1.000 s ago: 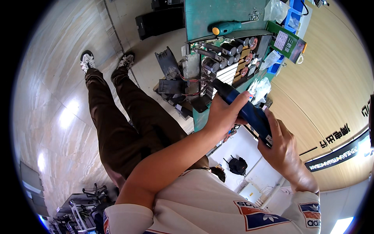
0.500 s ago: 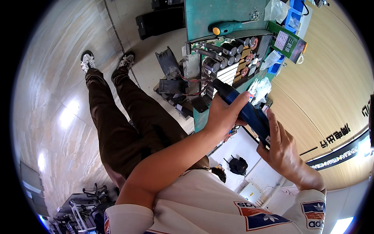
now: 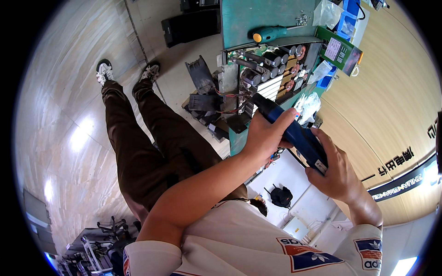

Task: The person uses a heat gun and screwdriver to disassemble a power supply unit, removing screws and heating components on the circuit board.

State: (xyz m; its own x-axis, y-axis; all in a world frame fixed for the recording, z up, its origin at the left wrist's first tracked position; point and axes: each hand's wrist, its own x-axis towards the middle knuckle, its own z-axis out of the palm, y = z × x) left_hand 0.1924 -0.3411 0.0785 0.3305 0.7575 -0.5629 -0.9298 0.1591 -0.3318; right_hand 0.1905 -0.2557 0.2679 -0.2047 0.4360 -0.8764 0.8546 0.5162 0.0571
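Observation:
A dark blue handheld power tool with a black nose slants over an opened electronic unit full of capacitors, coils and white heatsink fins. My left hand is closed round the tool's front half. My right hand is closed on its rear end, fingers along the upper side. The nose is at the unit's lower left part, among thin wires; whether it touches anything is unclear. Two black fans on red and black wires hang off the unit's left side.
The unit rests on a teal-topped bench. Around it lie a screwdriver, small screws, plastic bags, a green box and blue bins. Black parts stand beyond my feet; a backpack is behind the bench.
My right hand and the tool's rear end have shifted slightly, turning a little to the right, with more of the rear label showing. My left hand has barely moved.

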